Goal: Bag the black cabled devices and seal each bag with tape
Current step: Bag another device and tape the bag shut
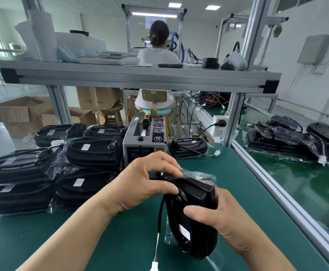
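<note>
A black cabled device (194, 216) stands on edge on the green mat, partly inside a clear plastic bag (197, 176). My left hand (146, 182) curls over its top end and pinches the bag's folded flap there. My right hand (226, 223) grips the device's right side, thumb on its face. Its black cable (160, 218) hangs out on the left and ends in a white connector (154, 266). The grey tape dispenser (145, 139) sits just behind my hands.
Several bagged black devices (42, 169) are stacked at the left. One unbagged device (188, 146) lies right of the dispenser. More bagged devices (288, 141) lie beyond the aluminium rail (277, 184) at right. A shelf (136, 75) spans overhead; a person sits at the bench behind.
</note>
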`<state>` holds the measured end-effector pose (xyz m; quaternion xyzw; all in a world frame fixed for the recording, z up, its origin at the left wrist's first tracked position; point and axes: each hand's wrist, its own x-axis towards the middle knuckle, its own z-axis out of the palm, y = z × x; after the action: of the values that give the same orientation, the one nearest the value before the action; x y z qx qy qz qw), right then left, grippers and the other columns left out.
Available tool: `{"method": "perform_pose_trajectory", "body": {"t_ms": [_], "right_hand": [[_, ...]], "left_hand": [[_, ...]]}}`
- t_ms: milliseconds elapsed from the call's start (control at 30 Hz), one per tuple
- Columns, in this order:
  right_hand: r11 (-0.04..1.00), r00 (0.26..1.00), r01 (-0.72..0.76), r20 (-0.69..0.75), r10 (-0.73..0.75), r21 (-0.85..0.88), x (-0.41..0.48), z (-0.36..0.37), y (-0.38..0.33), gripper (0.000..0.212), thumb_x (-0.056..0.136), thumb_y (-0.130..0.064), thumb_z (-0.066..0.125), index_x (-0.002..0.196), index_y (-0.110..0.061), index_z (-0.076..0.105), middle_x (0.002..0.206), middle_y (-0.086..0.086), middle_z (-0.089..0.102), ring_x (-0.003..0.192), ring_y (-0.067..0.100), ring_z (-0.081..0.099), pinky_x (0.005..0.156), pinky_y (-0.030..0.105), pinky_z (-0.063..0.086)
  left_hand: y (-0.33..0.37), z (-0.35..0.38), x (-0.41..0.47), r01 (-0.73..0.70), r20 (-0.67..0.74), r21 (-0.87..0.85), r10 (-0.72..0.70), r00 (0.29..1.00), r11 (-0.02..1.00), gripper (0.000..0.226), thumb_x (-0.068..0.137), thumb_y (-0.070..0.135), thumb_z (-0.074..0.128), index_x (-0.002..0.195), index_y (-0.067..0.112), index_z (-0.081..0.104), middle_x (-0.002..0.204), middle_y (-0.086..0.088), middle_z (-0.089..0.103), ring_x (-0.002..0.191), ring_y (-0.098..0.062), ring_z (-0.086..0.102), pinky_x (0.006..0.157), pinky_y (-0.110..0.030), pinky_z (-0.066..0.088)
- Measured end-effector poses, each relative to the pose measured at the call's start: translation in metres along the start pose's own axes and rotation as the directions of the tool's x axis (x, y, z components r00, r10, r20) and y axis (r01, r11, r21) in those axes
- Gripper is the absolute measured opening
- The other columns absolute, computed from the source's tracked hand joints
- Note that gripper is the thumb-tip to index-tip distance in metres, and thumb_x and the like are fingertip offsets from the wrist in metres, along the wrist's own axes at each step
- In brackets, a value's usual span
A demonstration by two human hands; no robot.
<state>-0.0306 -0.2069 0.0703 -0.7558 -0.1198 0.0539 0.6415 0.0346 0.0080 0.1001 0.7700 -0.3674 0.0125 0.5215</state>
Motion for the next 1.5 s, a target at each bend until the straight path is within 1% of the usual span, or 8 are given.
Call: {"method": "perform_pose_trajectory", "body": {"t_ms": [300,500,667,800,900,1033,1167,1500], "right_hand": [[0.989,0.988,0.043,-0.139,-0.063,-0.144,0.007,0.003,-0.006,0.060,0.060,-0.041,0.083,0.116,-0.047,0.062,0.105,-0.025,0.073,0.098,-0.005,0.068,0.079,0.005,0.047],[0.988,0.998,0.060,-0.019,-0.063,-0.141,0.005,0.008,-0.009,0.056,0.064,-0.041,0.080,0.115,-0.052,0.062,0.107,-0.012,0.075,0.100,0.008,0.071,0.088,0.025,0.056],[0.987,0.999,0.036,0.024,-0.033,-0.155,0.001,0.010,-0.011,0.070,0.064,-0.036,0.081,0.129,-0.039,0.056,0.108,-0.012,0.075,0.098,0.006,0.071,0.083,0.019,0.055],[0.976,1.000,0.022,-0.004,-0.023,-0.217,0.001,0.015,-0.014,0.083,0.061,-0.040,0.081,0.136,-0.044,0.046,0.116,-0.026,0.068,0.105,-0.005,0.066,0.090,0.013,0.050],[0.969,0.997,0.056,-0.032,-0.066,-0.240,0.005,0.015,-0.016,0.061,0.069,-0.036,0.077,0.125,-0.051,0.055,0.106,-0.024,0.072,0.096,-0.006,0.067,0.078,0.003,0.046],[0.986,0.977,0.081,-0.183,-0.107,-0.147,0.013,0.021,-0.009,0.059,0.080,-0.012,0.081,0.110,-0.055,0.053,0.091,-0.031,0.072,0.081,-0.012,0.067,0.065,-0.003,0.042],[0.993,0.953,0.101,-0.279,-0.115,-0.064,0.018,0.030,0.003,0.063,0.078,-0.010,0.083,0.112,-0.054,0.052,0.086,-0.022,0.075,0.076,-0.010,0.067,0.062,-0.002,0.043],[0.993,0.945,0.111,-0.303,-0.121,-0.051,0.014,0.028,0.010,0.064,0.063,-0.031,0.076,0.125,-0.039,0.063,0.092,-0.019,0.076,0.082,-0.006,0.069,0.066,-0.001,0.044]], "left_hand": [[0.005,0.000,0.015,-0.020,-0.066,0.129,0.029,0.997,0.991,0.006,0.091,0.020,0.068,0.085,0.021,0.069,0.086,0.002,0.068,0.083,-0.018,0.063,0.079,-0.037,0.052],[0.030,-0.006,0.032,-0.134,-0.045,0.343,0.159,0.986,0.930,0.016,0.094,0.012,0.065,0.082,0.021,0.061,0.079,0.013,0.057,0.076,-0.004,0.055,0.070,-0.013,0.040],[0.046,-0.007,0.044,-0.239,0.034,0.470,0.253,0.967,0.850,0.009,0.091,0.011,0.069,0.083,0.008,0.065,0.083,0.003,0.060,0.084,-0.013,0.055,0.077,-0.019,0.044],[0.045,-0.007,0.041,-0.236,0.043,0.407,0.239,0.970,0.883,0.004,0.092,0.014,0.068,0.088,0.012,0.069,0.087,0.006,0.064,0.088,-0.013,0.060,0.079,-0.020,0.047],[0.030,-0.023,0.036,-0.075,-0.233,0.151,0.110,0.966,0.986,0.012,0.091,0.028,0.065,0.096,0.026,0.076,0.096,0.012,0.073,0.096,-0.006,0.067,0.085,-0.017,0.051],[-0.026,-0.039,0.027,0.269,-0.580,-0.397,-0.467,0.668,0.878,0.018,0.094,0.032,0.064,0.086,0.022,0.077,0.078,0.004,0.072,0.071,-0.010,0.064,0.067,-0.023,0.052],[-0.082,-0.027,0.022,0.390,-0.414,-0.729,-0.816,0.404,0.563,0.019,0.096,0.022,0.065,0.080,0.013,0.070,0.062,0.003,0.062,0.046,-0.004,0.050,0.040,-0.017,0.041],[-0.108,-0.015,0.057,0.330,-0.109,-0.921,-0.949,0.295,0.208,0.021,0.096,0.024,0.064,0.077,0.015,0.062,0.042,0.010,0.055,0.036,0.001,0.048,0.041,-0.013,0.032]]}}
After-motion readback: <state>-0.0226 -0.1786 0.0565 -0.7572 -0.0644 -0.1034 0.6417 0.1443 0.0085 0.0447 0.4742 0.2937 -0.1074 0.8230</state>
